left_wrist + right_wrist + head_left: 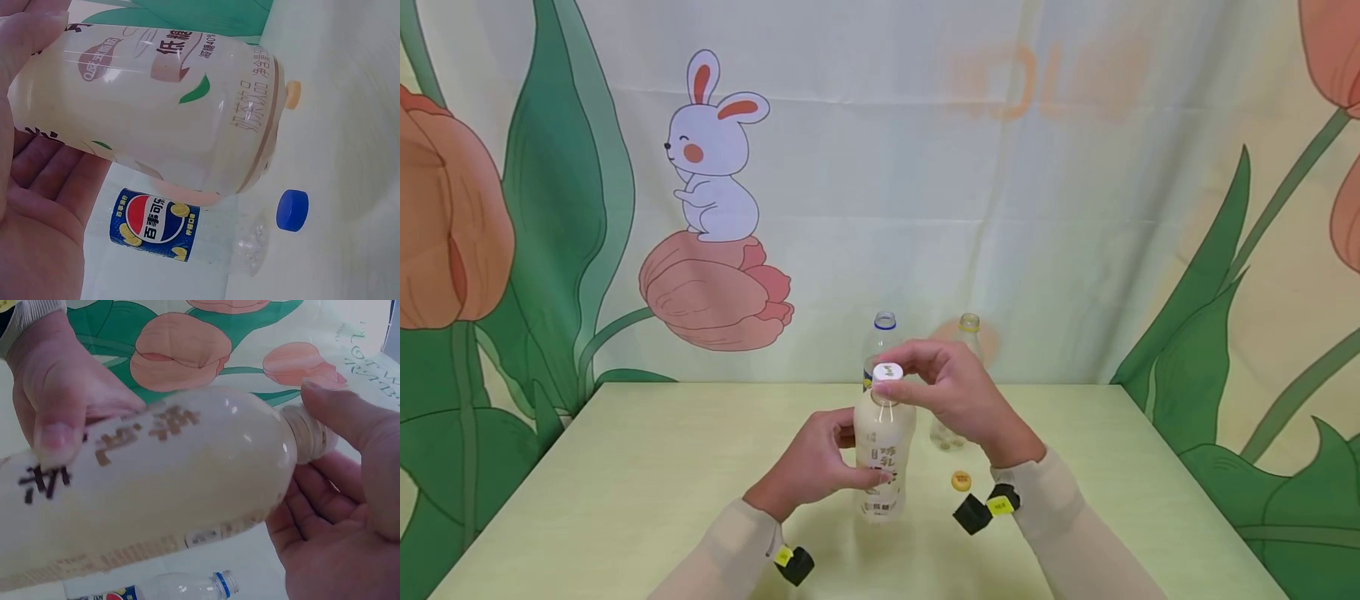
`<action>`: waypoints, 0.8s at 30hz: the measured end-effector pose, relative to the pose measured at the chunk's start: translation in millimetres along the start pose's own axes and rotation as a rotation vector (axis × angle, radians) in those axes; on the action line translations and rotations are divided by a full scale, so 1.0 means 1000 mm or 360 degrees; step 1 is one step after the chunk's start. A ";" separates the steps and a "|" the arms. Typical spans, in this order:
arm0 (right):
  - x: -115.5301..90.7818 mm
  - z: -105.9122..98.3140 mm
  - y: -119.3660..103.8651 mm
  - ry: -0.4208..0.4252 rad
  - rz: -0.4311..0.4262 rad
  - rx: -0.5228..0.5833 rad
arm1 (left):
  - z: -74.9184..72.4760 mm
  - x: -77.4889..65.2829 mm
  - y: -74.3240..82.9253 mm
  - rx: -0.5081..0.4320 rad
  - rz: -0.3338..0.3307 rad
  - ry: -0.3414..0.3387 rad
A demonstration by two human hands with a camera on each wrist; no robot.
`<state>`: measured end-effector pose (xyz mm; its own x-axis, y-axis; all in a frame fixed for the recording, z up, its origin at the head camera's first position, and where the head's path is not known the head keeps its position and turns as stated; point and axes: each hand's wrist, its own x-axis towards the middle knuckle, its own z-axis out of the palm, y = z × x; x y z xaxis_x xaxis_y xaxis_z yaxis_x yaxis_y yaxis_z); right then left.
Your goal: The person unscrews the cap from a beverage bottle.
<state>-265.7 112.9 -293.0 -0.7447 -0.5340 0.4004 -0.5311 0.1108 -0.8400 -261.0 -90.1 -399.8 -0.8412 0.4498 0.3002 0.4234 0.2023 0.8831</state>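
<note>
An upright milk tea bottle (883, 442) with a pale printed label stands in front of me in the head view. My left hand (822, 461) grips its body, the thumb across the front of the label. At the top, my right hand (951, 387) pinches the white cap (887, 372) between thumb and fingers. The cap sits at the mouth of the bottle. In the right wrist view, the thumb and fingers lie around the capped neck (309, 434), and the left thumb presses on the label.
Behind stand an uncapped clear Pepsi bottle (156, 228) with a blue neck ring and another uncapped clear bottle (970, 325) with a yellow ring, partly hidden by my right hand. An orange cap (961, 481) and a blue cap (292, 210) lie on the table (700, 492).
</note>
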 end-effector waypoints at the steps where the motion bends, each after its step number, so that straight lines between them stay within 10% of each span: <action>1: 0.000 -0.001 0.000 -0.0040 0.0011 0.0006 | 0.000 0.000 0.000 0.0001 0.0004 0.0002; 12: -0.004 -0.004 -0.003 -0.0230 0.0075 0.0179 | 0.002 -0.001 0.009 0.0018 -0.0051 0.0061; 24: -0.009 0.020 -0.002 0.0586 0.0140 -0.0167 | 0.003 -0.006 0.031 0.0042 0.0027 0.0117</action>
<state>-250.2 101.1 -302.6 -0.8743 -0.1842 0.4490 -0.4829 0.2379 -0.8427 -241.7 -83.3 -375.1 -0.8559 0.3882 0.3416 0.4456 0.2184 0.8682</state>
